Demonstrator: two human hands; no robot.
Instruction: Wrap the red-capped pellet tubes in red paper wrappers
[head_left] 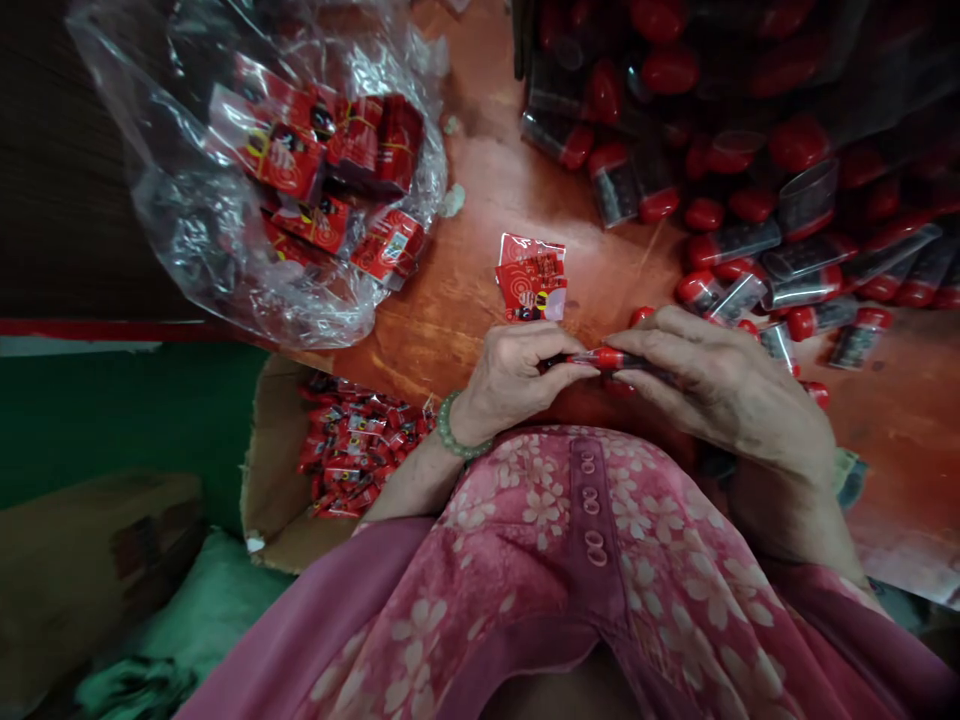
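My left hand (514,375) and my right hand (716,385) meet in front of my body at the table edge. Between their fingertips is a small red-capped container (606,357), with a red band at its middle and dark parts at both ends. My left thumb and forefinger pinch one end. The fingers of my right hand close on the other end and partly hide it. Just beyond my left hand, several red printed cards (531,280) lie overlapping on the table. Near my right hand are loose clear containers (739,298) with red caps and dark contents.
A clear plastic bag (202,260) holds bundles of red cards (289,155) at the upper left. Below it, a cardboard box (264,470) contains many small red packets (364,450). A large heap of red-capped containers (810,250) covers the orange table's (472,260) right side.
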